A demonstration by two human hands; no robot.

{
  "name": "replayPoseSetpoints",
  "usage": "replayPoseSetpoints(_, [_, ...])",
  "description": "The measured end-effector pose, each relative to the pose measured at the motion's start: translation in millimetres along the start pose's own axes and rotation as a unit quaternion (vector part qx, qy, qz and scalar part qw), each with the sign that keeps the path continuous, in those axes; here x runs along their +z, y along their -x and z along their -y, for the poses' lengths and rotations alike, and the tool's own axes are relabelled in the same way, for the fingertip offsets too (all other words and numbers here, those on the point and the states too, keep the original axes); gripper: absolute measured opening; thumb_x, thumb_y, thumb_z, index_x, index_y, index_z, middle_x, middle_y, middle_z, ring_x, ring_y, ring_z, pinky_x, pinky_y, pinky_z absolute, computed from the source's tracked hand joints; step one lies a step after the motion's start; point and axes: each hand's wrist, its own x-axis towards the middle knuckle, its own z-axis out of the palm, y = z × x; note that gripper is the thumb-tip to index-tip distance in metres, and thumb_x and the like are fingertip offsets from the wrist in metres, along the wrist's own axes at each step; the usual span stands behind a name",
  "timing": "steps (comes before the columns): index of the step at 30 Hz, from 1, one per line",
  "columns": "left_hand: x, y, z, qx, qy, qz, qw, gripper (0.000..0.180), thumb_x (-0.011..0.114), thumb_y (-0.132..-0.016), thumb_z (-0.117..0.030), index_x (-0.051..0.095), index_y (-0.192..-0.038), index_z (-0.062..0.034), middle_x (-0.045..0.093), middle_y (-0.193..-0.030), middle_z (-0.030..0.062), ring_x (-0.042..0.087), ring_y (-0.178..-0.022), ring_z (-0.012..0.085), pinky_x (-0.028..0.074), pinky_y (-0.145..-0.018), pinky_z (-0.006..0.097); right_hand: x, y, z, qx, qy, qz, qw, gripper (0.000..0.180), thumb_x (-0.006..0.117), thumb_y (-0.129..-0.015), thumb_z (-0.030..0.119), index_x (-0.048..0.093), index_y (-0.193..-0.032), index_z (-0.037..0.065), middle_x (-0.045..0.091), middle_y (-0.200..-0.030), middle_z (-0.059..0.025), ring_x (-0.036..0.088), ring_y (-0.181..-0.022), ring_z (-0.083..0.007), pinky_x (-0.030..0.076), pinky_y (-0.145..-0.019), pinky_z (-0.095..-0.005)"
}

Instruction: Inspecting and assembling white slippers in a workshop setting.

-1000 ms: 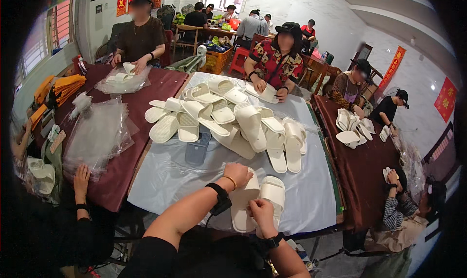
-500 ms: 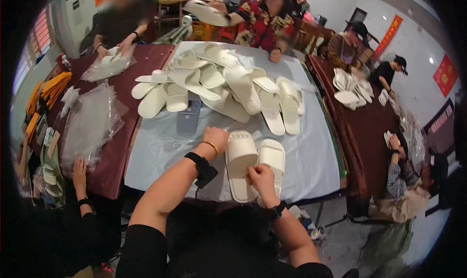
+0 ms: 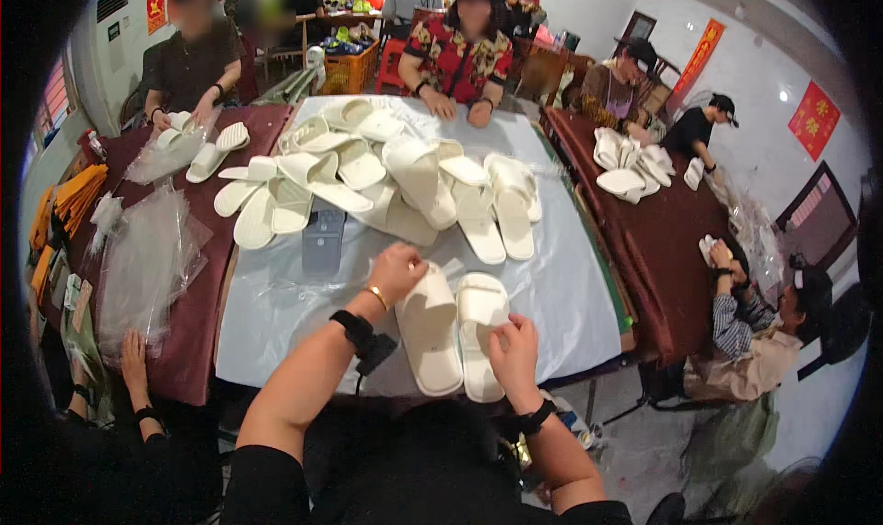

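Observation:
Two cream slide slippers lie side by side near the front edge of the middle table, toes pointing away from me. My left hand (image 3: 401, 273) is by the toe of the left slipper (image 3: 430, 336), fingers curled in; what they grip is hidden. Close along the outer edge of the right slipper (image 3: 482, 341) is my right hand (image 3: 515, 352), thumb and forefinger drawn together at its sole. Whether they pinch the edge I cannot tell. Beyond my hands a heap of similar slippers (image 3: 363, 157) spreads over the table, with a flat grey-blue piece (image 3: 323, 242) at its near side.
Pale plastic sheeting (image 3: 276, 323) covers the middle table. Clear bags (image 3: 152, 258) lie on the dark red left table, where another person's hand (image 3: 134, 367) rests. More slippers (image 3: 635, 166) sit on the right table. Across from me a person leans on the table.
My view has shifted, so the tables sit lower and further left. My right hand has moved from the left slipper to the right one's outer edge. The person opposite has put down a slipper.

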Motion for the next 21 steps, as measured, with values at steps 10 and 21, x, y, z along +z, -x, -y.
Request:
replayPoseSetpoints(10, [24.3,12.4,-25.7,0.027,0.037,0.151,0.987,0.026,0.060,-0.075,-0.024,0.069,-0.088,-0.0026,0.067,-0.082,0.0162,0.065,-0.077,0.0317,0.051,-0.072,0.037,20.8,5.6,17.2,-0.049,-0.070,0.068,0.994,0.007,0.064,-0.077,0.012,0.065,-0.081,0.005,0.059,-0.109,-0.0236,0.056,-0.098,-0.0397,0.045,-0.086,-0.0448])
replayPoseSetpoints(21, [18.0,15.8,-32.9,0.034,-0.009,0.211,0.977,0.024,0.055,-0.078,-0.027,0.066,-0.081,-0.0052,0.065,-0.079,0.0182,0.061,-0.077,0.0376,0.049,-0.071,0.045,8.7,14.9,36.6,-0.049,0.016,0.141,0.989,0.009,0.063,-0.079,0.017,0.067,-0.082,0.009,0.063,-0.072,-0.0144,0.061,-0.067,-0.0344,0.047,-0.060,-0.0443])
